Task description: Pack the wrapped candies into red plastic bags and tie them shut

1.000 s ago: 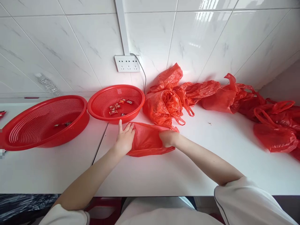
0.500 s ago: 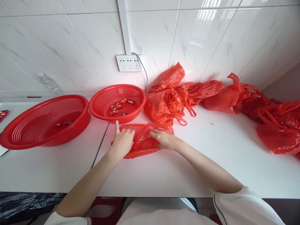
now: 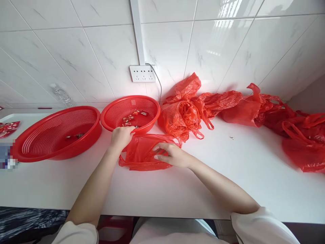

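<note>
My left hand [image 3: 122,138] is closed on the near rim of the smaller red plastic basket [image 3: 155,119], its fingertips partly hidden at the edge. Several small wrapped packets [image 3: 128,118] in red, white and dark colours lie on the basket's floor. Just in front of it, a thin red plastic bag [image 3: 138,152] lies spread on the table with its mouth loose. My right hand [image 3: 172,154] is over the right part of this bag, fingers apart and slightly bent, with nothing visible in them.
A larger red basket [image 3: 58,156] with a few small items stands at left. Crumpled red bags [image 3: 177,115] line the wall, and more red bags [image 3: 304,149] lie far right. A clear bottle [image 3: 62,95] rests by the wall, near a socket strip [image 3: 142,74].
My left hand has moved up and left from the bag to the smaller basket's rim. My right hand has opened over the bag. The view has shifted slightly.
</note>
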Demonstrator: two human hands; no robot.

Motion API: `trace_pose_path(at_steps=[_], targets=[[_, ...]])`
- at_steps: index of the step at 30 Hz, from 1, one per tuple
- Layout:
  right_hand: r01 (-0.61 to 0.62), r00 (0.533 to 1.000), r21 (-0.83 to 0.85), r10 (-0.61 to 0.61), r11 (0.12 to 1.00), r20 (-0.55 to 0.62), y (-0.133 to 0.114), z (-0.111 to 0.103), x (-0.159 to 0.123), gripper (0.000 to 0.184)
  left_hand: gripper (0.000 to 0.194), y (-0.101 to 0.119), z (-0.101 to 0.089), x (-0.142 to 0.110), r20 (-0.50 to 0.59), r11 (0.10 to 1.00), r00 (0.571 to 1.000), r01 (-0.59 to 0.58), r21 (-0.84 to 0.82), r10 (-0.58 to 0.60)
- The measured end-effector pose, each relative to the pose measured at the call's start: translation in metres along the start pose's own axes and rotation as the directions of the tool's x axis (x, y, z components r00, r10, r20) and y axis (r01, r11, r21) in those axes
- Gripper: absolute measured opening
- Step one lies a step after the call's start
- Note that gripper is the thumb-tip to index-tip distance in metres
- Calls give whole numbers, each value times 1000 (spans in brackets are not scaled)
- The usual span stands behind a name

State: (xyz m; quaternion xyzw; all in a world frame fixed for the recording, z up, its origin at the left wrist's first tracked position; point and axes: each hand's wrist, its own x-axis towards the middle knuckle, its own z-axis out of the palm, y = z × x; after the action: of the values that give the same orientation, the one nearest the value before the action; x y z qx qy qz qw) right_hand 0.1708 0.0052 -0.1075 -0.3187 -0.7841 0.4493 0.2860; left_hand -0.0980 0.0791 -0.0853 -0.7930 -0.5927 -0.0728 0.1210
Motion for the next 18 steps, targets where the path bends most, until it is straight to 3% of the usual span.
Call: trace_pose_path(at_steps=[3, 6, 9, 13, 15, 18], targets=[[-121, 985, 331, 156, 936, -80, 1, 3, 6, 47, 22, 5, -2, -8, -61, 997, 996, -70, -11, 69], [-198, 915, 687, 383, 699, -126, 2, -3, 15, 74, 30, 14, -6, -18, -179, 980, 964, -200, -7, 196], [-156, 876, 810, 458, 566, -152, 7, -11, 30, 68, 41, 19, -7, -22, -256, 958, 927, -286, -5, 276], [-136, 768, 773, 559, 620, -313, 23, -16, 43, 32, 44, 28, -13, -28, -230, 952, 929, -304, -34, 288], [-155, 725, 752, 591, 641, -354, 30, -18, 43, 23, 39, 36, -22, -39, -200, 962, 943, -274, -17, 265], [-152, 711, 737, 590, 659, -382, 36, -24, 35, 22, 39, 50, -36, -64, -213, 996, 974, -83, -30, 75]])
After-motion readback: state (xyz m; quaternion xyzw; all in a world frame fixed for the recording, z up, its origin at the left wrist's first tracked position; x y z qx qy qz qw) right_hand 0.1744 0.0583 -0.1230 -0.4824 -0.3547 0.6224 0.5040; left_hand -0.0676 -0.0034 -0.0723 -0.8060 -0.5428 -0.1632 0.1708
